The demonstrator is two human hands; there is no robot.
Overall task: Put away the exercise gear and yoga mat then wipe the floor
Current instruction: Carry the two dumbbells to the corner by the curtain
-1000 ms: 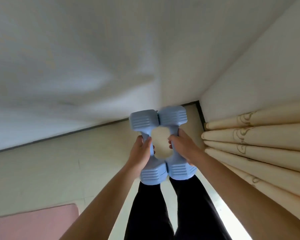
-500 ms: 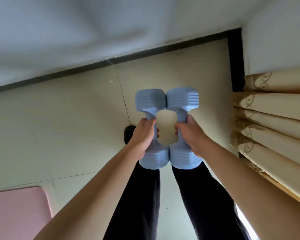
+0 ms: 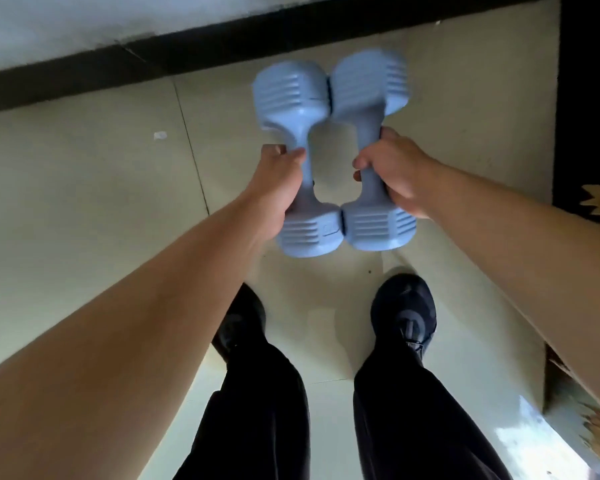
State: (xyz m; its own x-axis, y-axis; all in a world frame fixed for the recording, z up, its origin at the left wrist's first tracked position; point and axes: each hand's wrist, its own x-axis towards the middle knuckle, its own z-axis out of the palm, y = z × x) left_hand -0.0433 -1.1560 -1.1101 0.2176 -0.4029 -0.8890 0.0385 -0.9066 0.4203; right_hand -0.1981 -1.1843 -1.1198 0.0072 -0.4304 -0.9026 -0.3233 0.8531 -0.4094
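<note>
Both hands holding blue dumbbells over floor (image 3: 84, 202).
Left hand (image 3: 278, 181) is gripping left dumbbell (image 3: 300, 109) handle; right hand (image 3: 392, 171) is gripping right dumbbell (image 3: 369, 84) handle, heads touching between hands.

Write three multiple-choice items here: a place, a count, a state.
1. The light-blue plastic dumbbells are: A on a pink mat; B on a shelf; C between the black shoes and the black skirting strip.
2. Dumbbells in view: A one; B two; C three.
3. The left hand and right hand: A each grips a handle; B both open; C only the left grips.
Answers: C, beyond the shoes, short of the strip; B, two side by side; A, fingers curl round both handles.
</note>
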